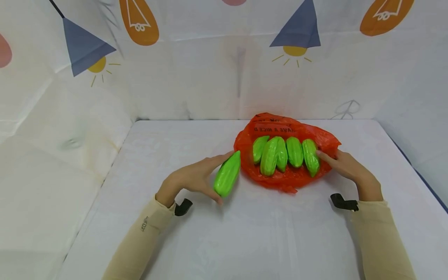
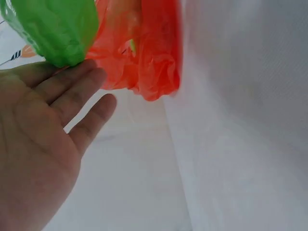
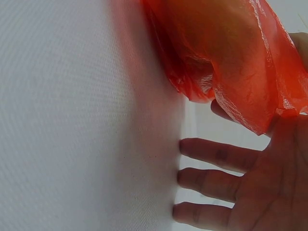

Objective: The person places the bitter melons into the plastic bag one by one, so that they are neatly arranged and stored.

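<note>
My left hand (image 1: 194, 177) holds a shiny green gourd-like vegetable (image 1: 227, 174) by its two ends, between thumb and fingers, just left of the red plastic bag (image 1: 260, 179). In the left wrist view the green vegetable (image 2: 53, 29) sits against the fingers, its far part cut off by the frame. Several similar green gourds (image 1: 295, 152) lie side by side in the bag's spread mouth. At the bag's right edge my right hand (image 1: 351, 169) pinches the plastic, thumb inside by the rightmost gourd (image 1: 310, 157). The right wrist view shows the other fingers (image 3: 216, 156) stretched out below the bag (image 3: 240, 62).
The table (image 1: 245, 241) has a white cover. A printed white cloth (image 1: 210, 77) rises along its back edge, and pale sheeting (image 1: 45, 175) stands at the left side. Black straps (image 1: 344, 203) stick out from both sleeve cuffs.
</note>
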Tool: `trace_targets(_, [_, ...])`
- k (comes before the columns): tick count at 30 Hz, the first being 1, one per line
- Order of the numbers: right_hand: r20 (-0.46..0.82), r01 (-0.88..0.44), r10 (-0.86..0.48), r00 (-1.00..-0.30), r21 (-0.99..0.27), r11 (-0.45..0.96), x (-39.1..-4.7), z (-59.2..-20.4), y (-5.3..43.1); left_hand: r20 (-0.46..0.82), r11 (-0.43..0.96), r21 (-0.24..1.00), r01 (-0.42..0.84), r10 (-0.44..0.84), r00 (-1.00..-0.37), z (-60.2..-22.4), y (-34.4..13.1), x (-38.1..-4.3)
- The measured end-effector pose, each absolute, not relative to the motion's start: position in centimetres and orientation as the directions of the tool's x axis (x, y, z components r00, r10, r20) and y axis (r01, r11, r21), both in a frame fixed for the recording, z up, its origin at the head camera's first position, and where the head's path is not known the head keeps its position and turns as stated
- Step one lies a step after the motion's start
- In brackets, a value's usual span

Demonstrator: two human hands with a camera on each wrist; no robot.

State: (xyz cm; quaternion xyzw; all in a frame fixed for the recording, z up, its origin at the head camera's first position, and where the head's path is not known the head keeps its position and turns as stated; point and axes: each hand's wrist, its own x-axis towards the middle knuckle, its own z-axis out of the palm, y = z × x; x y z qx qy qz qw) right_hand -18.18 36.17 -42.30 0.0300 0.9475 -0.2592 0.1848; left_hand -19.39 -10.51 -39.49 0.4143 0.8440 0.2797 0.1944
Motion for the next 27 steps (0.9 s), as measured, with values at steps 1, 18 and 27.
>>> trace_targets(1, [-0.365, 0.152, -0.04, -0.93, -0.483, 0.862, -18.17, -42.32, 36.18, -0.081, 0.497, 0.632, 0.594, 0.805, -0.587, -39.57, -10.41, -19.4])
trace_targets(18, [-0.354, 0.148, -0.036, -0.935, -0.477, 0.866, -18.05, -42.43, 36.31, 0.009, 0.535, 0.586, 0.609, 0.747, -0.665, -40.05, -9.62, -19.75])
trace_targets(27, [-0.347, 0.141, -0.043, -0.937, -0.489, 0.861, -17.83, -42.41, 36.09, 0.013, 0.581, 0.566, 0.585, 0.704, -0.71, -39.9, -9.94, -19.73])
